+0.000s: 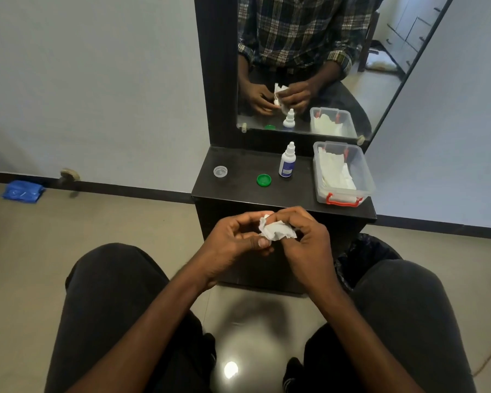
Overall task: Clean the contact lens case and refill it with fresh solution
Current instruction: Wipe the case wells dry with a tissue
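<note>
Tissue: a crumpled white tissue (277, 228) is held between both hands, in front of the worktop's near edge and above the person's lap.
Left hand: the left hand (233, 242) has its fingers curled toward the tissue, thumb tip at its lower edge; what lies under the tissue cannot be made out.
Right hand: the right hand (309, 236) has its fingers bent over the top of the tissue, pinching it.
Case parts: a clear round cup (220, 171) sits near the worktop's left edge; a green round cap (264, 180) lies to its right, apart from it, toward the middle.
Solution bottle: a small white dropper bottle (287, 161) with a blue label stands upright just right of the green cap, near the back.
Box: a clear plastic box (364, 177) with a red latch holds white tissues at the worktop's right edge, beside the bottle.
Worktop: the dark worktop (238, 191) stands below a mirror (380, 66) that shows the hands and tissue.
Floor: a blue packet (23, 191) lies by the wall on the left.
</note>
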